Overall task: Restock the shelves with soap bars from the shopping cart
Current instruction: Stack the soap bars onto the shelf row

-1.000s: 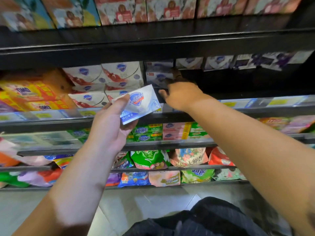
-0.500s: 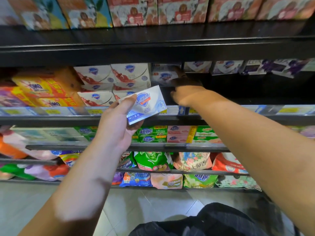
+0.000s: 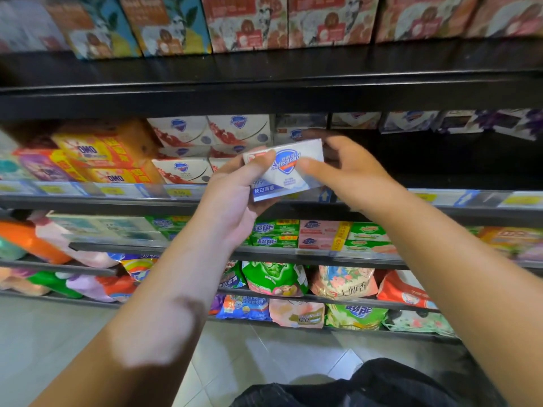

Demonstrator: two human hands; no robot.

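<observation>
A white and blue Safeguard soap bar point(image 3: 289, 168) is held in front of the middle shelf point(image 3: 440, 201). My left hand point(image 3: 235, 198) grips its left end, thumb across the front. My right hand point(image 3: 349, 174) pinches its right end, thumb on the front and fingers behind. Behind the bar, more white Safeguard soap boxes point(image 3: 211, 136) are stacked on the shelf; a further soap box point(image 3: 289, 133) sits just above my hands. The shelf space to the right of them is dark. No shopping cart is in view.
Orange OMO boxes point(image 3: 97, 160) stand left of the soap. A black upper shelf point(image 3: 264, 83) carries tall printed cartons. Lower shelves hold green and pink soap packs point(image 3: 308, 235) and detergent bags point(image 3: 273, 279). Grey floor tiles and a dark garment lie below.
My right hand has drawn back from inside the shelf and taken hold of the right end of the bar. My left hand has lifted the bar slightly up and to the right.
</observation>
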